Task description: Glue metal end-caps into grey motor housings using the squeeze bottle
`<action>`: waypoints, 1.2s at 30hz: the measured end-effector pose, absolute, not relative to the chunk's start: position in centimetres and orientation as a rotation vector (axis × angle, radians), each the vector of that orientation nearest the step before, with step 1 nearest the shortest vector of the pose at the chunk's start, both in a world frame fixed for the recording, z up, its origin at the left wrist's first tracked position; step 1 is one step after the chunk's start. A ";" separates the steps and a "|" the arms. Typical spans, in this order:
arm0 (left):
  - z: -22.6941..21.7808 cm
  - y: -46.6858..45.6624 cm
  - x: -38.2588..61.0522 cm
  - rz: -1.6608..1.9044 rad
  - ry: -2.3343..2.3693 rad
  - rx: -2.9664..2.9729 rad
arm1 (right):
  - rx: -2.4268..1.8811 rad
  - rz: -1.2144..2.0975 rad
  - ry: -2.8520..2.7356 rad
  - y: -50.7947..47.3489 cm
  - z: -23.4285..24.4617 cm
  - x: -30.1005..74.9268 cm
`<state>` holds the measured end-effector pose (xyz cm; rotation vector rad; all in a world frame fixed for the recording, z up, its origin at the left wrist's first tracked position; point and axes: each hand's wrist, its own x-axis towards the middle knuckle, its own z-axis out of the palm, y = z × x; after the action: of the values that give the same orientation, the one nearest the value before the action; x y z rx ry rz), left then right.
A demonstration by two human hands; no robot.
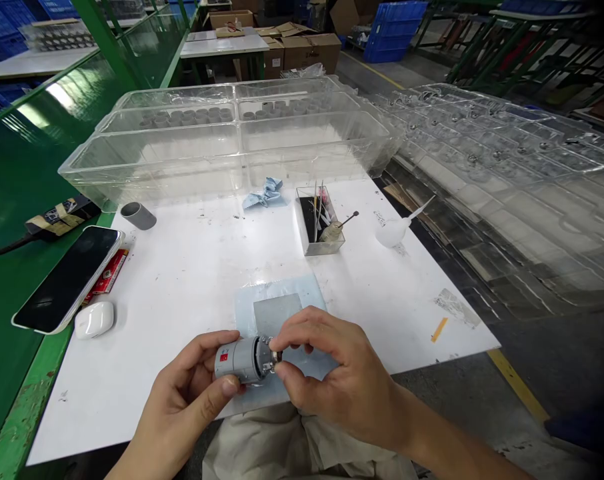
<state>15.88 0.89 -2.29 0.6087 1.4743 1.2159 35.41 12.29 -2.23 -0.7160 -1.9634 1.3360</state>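
The left hand [182,400] grips a small grey cylindrical motor [243,360] by its body, thumb and fingers [217,389] wrapped around the casing. A red label sits on the casing near the left end. The right hand [339,377] meets the motor at its metal end, where fingertips [288,371] pinch a small part at the shaft; the part itself is too small to identify.

Progress, as a judgement: the motor is off the table [182,280] and work on its shaft end is under way, not finished. No completed unit is visible beside the hands.

The motor is held just above the near table edge, over a light blue mat [282,303] carrying a grey square pad.

Further back stand a clear tool box [318,227] with thin tools, a blue cloth [266,193], a grey sleeve [139,215] and large clear trays [232,140]. At left lie 1 phone [67,277] and 1 white earbud case [95,319].
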 end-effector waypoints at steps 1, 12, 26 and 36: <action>-2.3 0.9 15.9 1.211 1.477 0.613 | -0.716 1.329 -1.966 12.3 -2.2 35.4; -2.1 0.9 15.9 1.193 1.486 0.611 | -0.710 1.339 -1.972 12.1 -1.7 35.5; -1.8 1.2 16.1 1.200 1.569 0.516 | -0.746 1.356 -1.978 12.7 -2.0 35.6; -0.4 4.5 16.4 0.997 1.837 1.359 | -0.921 0.972 -2.167 13.1 -3.1 35.8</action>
<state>16.42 4.55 -0.42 1.3593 1.8367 0.9971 35.77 13.09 -3.07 -0.9210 -2.1667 0.9725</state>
